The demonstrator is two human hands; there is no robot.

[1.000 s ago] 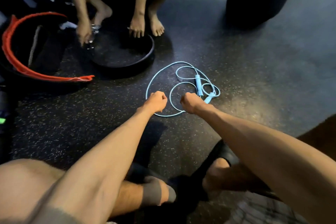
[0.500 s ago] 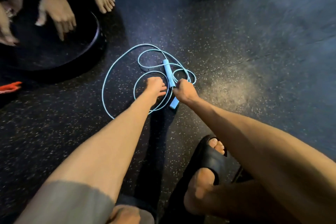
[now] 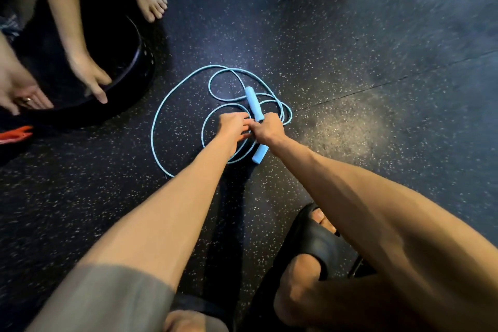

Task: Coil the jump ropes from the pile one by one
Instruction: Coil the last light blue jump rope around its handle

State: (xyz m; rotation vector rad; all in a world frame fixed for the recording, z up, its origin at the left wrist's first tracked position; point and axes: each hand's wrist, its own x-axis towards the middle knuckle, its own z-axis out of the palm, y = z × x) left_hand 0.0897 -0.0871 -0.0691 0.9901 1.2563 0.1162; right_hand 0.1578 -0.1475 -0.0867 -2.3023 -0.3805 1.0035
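A light blue jump rope [image 3: 161, 116] lies in loose loops on the black speckled floor. One of its handles [image 3: 252, 102] points away from me; the other handle [image 3: 260, 154] sticks out below my right hand. My right hand [image 3: 269, 131] is closed in a fist over the spot where the two handles meet. My left hand [image 3: 234, 125] lies just left of it, over the inner loops, fingers stretched out and touching the right hand's knuckles. What my left fingertips hold, if anything, is hidden.
Another person's two hands [image 3: 89, 75] rest on a black round plate [image 3: 140, 62] at the left, with a bare foot [image 3: 149, 0] behind it. A red strap end [image 3: 16, 133] lies at the left edge. My sandalled foot [image 3: 312, 242] is below my right arm.
Both my hands have moved forward onto the rope and come together at the handles. The camera has tilted down and closer, so the plate and the other person have shifted left.
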